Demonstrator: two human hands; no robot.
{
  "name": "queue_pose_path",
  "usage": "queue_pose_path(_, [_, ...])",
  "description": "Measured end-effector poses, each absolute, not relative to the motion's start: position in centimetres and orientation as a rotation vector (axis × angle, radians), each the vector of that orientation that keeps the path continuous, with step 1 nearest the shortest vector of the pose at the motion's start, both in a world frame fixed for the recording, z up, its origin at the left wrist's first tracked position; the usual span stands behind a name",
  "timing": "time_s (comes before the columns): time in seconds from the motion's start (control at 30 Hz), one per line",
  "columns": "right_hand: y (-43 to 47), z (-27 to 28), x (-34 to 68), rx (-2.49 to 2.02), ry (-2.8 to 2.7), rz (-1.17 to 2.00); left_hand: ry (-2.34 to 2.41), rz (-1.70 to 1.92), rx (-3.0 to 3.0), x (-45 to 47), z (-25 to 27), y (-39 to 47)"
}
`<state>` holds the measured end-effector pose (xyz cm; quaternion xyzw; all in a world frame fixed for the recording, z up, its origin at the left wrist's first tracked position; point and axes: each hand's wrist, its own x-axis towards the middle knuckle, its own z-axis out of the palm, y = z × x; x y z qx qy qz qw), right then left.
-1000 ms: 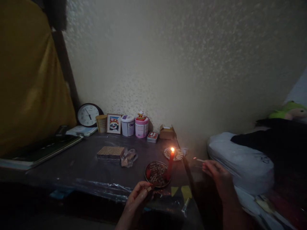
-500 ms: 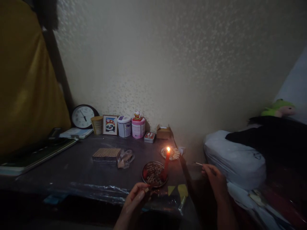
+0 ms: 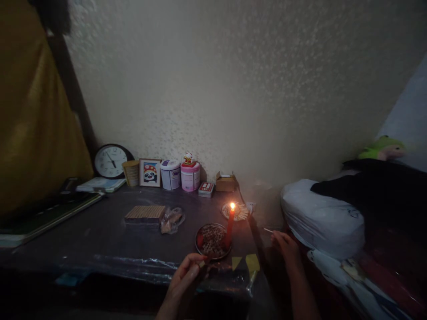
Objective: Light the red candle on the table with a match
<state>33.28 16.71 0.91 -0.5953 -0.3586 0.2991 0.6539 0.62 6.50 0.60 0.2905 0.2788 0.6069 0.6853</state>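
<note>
A lit red candle (image 3: 230,224) stands at the right rim of a round metal dish (image 3: 212,240) full of small bits, near the dark table's front right corner. My left hand (image 3: 187,275) is at the table's front edge just below the dish, fingers pinched on a small stick-like thing. My right hand (image 3: 283,245) hovers off the table's right side and pinches a thin matchstick (image 3: 267,230) whose tip points left toward the candle. No flame shows on the matchstick.
A flat woven box (image 3: 145,214) and a crumpled plastic bag (image 3: 171,219) lie mid-table. A small plate of sticks (image 3: 235,211) sits behind the candle. Clock (image 3: 110,161), framed picture (image 3: 150,172), tins (image 3: 190,176) and small boxes line the wall. Bedding (image 3: 320,218) lies right; books (image 3: 46,213) left.
The glowing tip on the matchstick has gone out. My right hand has dropped lower and drifted slightly left. The left hand stays at the dish.
</note>
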Motion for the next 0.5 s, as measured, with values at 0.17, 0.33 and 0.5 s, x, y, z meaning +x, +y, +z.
queue_pose_path(0.17, [17.1,0.3,32.9,-1.327,-0.808,0.721,0.623,1.359,0.647,0.7,0.6,6.5])
queue_pose_path(0.33, [17.4,0.3,32.5,-1.332,-0.782,0.738,0.593,1.332,0.665,0.6,0.6,6.5])
queue_pose_path(0.5, [17.4,0.1,32.1,-1.361,-0.795,0.713,0.579,1.324,0.678,0.6,0.4,6.5])
